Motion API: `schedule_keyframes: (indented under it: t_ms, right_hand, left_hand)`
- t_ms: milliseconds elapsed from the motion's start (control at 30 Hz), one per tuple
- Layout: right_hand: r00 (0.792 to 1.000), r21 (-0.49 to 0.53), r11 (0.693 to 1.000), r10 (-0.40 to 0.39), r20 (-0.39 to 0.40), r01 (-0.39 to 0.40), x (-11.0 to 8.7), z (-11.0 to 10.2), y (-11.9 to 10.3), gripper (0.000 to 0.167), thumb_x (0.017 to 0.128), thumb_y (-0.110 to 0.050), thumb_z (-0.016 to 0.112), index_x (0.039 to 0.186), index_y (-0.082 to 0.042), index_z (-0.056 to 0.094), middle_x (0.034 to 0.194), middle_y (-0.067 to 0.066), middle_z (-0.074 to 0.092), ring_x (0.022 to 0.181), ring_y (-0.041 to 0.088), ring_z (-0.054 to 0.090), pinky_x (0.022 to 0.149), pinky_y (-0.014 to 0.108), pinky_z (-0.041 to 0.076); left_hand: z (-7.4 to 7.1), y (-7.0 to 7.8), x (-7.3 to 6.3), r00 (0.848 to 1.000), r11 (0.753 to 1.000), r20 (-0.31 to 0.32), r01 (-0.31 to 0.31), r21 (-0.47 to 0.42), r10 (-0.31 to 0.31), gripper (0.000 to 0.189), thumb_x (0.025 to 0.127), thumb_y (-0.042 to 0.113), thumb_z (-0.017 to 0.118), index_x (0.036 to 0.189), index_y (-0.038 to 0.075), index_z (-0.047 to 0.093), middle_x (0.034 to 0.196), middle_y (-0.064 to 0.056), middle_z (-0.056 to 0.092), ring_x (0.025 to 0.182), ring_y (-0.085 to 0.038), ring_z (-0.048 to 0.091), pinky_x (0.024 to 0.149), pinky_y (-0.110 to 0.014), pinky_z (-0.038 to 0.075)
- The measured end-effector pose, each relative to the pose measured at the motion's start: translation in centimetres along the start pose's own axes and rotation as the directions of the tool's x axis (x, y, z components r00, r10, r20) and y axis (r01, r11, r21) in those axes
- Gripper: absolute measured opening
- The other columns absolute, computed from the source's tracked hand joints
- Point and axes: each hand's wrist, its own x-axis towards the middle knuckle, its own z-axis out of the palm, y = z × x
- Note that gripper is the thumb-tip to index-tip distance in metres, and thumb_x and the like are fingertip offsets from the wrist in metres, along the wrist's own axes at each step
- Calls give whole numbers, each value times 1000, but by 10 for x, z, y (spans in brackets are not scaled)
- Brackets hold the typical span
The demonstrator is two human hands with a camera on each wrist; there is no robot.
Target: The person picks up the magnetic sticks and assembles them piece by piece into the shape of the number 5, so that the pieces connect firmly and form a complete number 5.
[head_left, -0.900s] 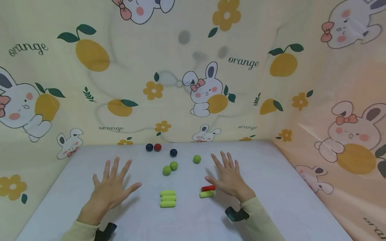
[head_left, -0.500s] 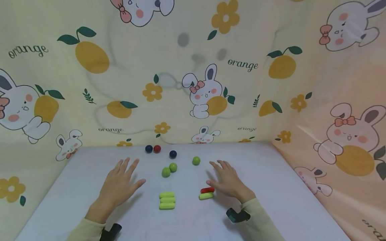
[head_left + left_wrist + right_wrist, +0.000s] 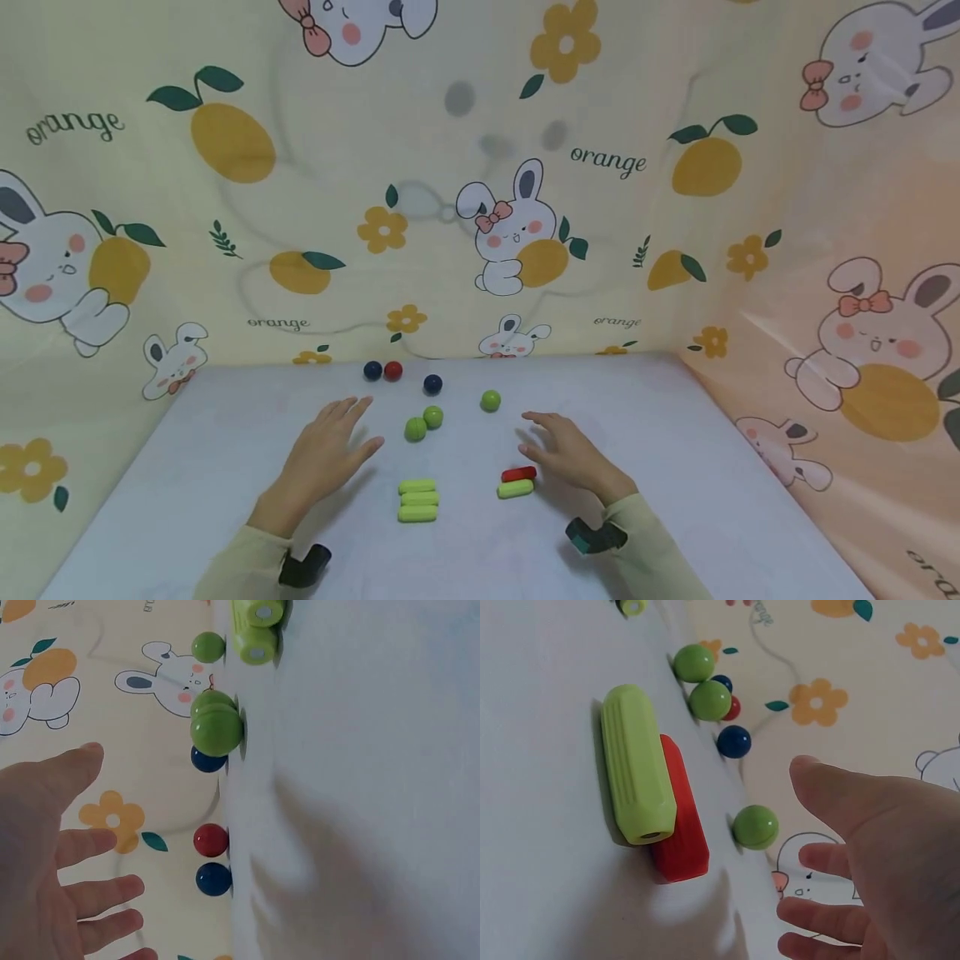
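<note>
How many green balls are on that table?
3: the front green ball, a second green ball just behind it, and a third green ball standing apart, nearest the right hand.

green stick point(image 3: 636, 761) partly hides red stick point(image 3: 687, 823)

I see matt plastic on the red stick point(image 3: 688, 834) and, against it, the ribbed lime stick point(image 3: 637, 765); beyond the red stick, a smooth, glossy green ball point(image 3: 756, 827).

Left grip point(image 3: 320, 461) moved inward, nearer paired green balls point(image 3: 416, 429); right grip point(image 3: 573, 454) turned more edge-on; both less splayed.
</note>
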Motion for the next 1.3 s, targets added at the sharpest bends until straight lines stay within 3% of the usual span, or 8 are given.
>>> schedule_keyframes:
  t_ms: [300,667,833,1033,1300]
  right_hand:
    - [999,64,997,53,9,-54,0,2,8,57,96,-38,69,146,-17,52,143,13,58,134,34,53,110,59,43]
    - [998,84,995,56,-2,-55,7,1,18,53,96,-36,68,143,-15,55,130,8,64,123,28,57,103,54,49]
    - [997,103,992,74,4,-74,16,0,21,49,97,-33,68,141,-15,57,130,5,65,120,25,58,101,51,51]
    - [997,115,990,78,9,-78,23,-2,20,47,97,-31,68,140,-16,58,130,6,65,118,24,59,101,50,52]
    - [998,129,990,54,40,-59,34,-2,13,44,98,-30,66,138,-12,60,127,10,66,112,24,60,95,45,54]
  left_hand:
    - [17,18,9,994,986,104,36,-163,-19,61,99,40,63,151,13,46,153,-16,50,144,-39,43,114,-61,36]
    - [33,54,17,983,964,180,9,-266,41,53,99,36,64,144,11,53,150,-11,53,143,-32,47,116,-52,39]
    - [38,64,16,975,952,182,-65,-298,123,49,99,35,64,141,13,56,148,-10,56,140,-31,49,115,-52,41]
    - [41,67,11,958,948,223,-108,-300,180,45,98,32,66,137,12,60,142,-12,60,137,-34,53,112,-54,43]
    - [40,50,1,947,961,278,-84,-262,159,37,92,24,73,122,2,69,110,-7,67,105,-23,65,95,-48,53]
